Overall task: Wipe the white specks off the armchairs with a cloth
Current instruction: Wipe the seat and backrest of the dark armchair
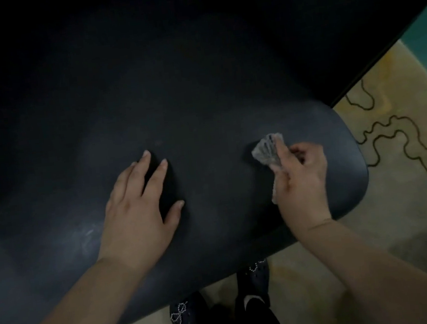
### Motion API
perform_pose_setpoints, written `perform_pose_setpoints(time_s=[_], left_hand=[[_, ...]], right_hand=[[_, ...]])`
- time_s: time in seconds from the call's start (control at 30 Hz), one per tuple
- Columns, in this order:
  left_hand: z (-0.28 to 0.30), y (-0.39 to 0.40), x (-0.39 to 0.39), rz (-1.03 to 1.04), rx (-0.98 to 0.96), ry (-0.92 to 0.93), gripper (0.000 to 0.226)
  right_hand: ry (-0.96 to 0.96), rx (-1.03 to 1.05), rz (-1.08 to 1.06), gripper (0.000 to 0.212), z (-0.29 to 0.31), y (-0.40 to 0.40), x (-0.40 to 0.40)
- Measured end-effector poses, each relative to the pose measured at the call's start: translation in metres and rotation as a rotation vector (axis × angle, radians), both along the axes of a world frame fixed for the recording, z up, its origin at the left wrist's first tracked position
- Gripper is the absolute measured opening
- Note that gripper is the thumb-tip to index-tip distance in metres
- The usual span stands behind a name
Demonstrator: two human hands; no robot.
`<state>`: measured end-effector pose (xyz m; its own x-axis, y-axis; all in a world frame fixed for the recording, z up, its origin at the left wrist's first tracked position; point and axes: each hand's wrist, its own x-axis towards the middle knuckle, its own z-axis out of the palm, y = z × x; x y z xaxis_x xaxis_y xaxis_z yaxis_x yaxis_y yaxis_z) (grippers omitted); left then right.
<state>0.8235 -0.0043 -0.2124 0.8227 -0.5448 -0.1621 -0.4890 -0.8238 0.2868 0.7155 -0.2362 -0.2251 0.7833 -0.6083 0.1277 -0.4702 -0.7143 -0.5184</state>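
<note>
A: Item 1?
B: Armchair (200, 104) — dark, smooth, filling most of the view. Its rounded seat edge curves along the near right side, above the floor.

A: Item 2?
B: Cloth (267, 153) — small, grey, crumpled. It lies on the seat, right of centre and near the rounded edge. Its long axis runs from the upper left, where the bunched end sticks out past the fingers, down toward the wrist, where a thin strip shows under the palm. The free end points away from the person and a little left.

A: Hands?
B: 2. The right hand (302, 178) grips the cloth, fingers curled round it and thumb laid along its top, pressing it to the seat. The left hand (137, 205) rests flat on the seat, well apart from the cloth, fingers straight and spread, holding nothing.

A: Marks on the seat?
B: 1 pale smudge (82, 238) with faint white streaks, just left of the left wrist. Individual specks are too faint to tell.

A: Remainder?
B: Carpet (408, 179) — cream and yellow with a dark wavy line, a teal patch at the far right edge. 2 dark shoes (184, 317) with beaded trim stand on it below the seat edge, the right 1 partly under the seat.
</note>
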Motion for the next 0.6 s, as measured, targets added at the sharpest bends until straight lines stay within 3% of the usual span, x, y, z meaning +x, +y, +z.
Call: perform_pose_setpoints(time_s=[0.07,0.17,0.3,0.37,0.47,0.53,0.6], left_hand=[[0.000,0.004,-0.005,-0.005,-0.002,-0.008,0.072],[0.000,0.008,-0.010,-0.004,-0.001,-0.009,0.071],[0.003,0.012,-0.017,-0.003,0.006,0.016,0.071],[0.005,0.016,-0.018,-0.009,0.015,0.015,0.071],[0.006,0.027,-0.017,0.014,0.028,0.003,0.070],[0.008,0.034,-0.015,0.057,0.018,-0.005,0.069],[0.009,0.041,-0.014,0.102,0.011,-0.005,0.068]], right_hand=[[-0.013,0.012,-0.052,0.044,-0.005,0.016,-0.011],[-0.071,0.074,-0.048,0.026,-0.013,0.070,-0.021],[-0.070,0.068,0.198,0.031,-0.008,0.098,-0.022],[-0.080,0.074,0.107,0.022,-0.009,0.065,-0.019],[-0.040,0.033,-0.131,0.034,-0.006,0.030,-0.013],[-0.057,0.051,-0.134,0.047,-0.005,0.045,-0.012],[-0.058,0.101,-0.077,0.044,-0.008,0.075,-0.004]])
